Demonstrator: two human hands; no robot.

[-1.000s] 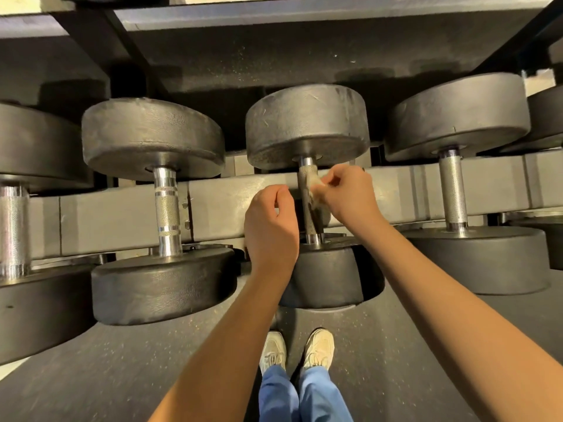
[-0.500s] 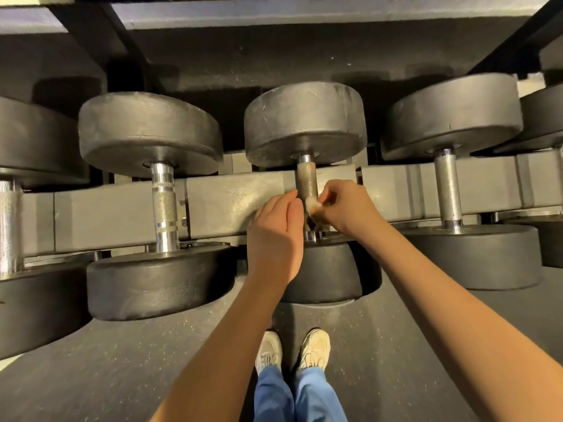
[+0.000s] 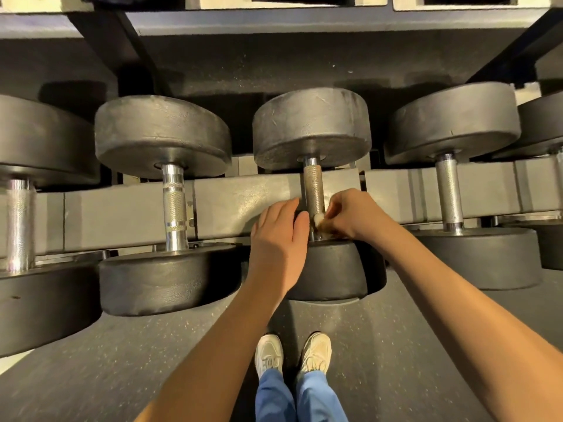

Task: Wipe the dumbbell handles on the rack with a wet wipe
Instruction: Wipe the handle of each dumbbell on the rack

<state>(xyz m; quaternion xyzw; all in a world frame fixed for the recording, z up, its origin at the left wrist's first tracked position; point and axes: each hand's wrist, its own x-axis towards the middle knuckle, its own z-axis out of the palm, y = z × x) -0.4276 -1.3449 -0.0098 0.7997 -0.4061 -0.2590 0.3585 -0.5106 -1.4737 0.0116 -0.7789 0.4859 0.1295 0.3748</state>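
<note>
On rack, R hand fingers pinching wipe at handle base, L hand alongside (fingers straight), next dumbbell near.

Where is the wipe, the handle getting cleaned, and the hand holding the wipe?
wipe [image 3: 319,220]: head view, on the white wad against the bar.
handle [image 3: 313,187]: head view, on the knurled middle of the bar.
right hand [image 3: 350,213]: head view, on the back of the hand.
</note>
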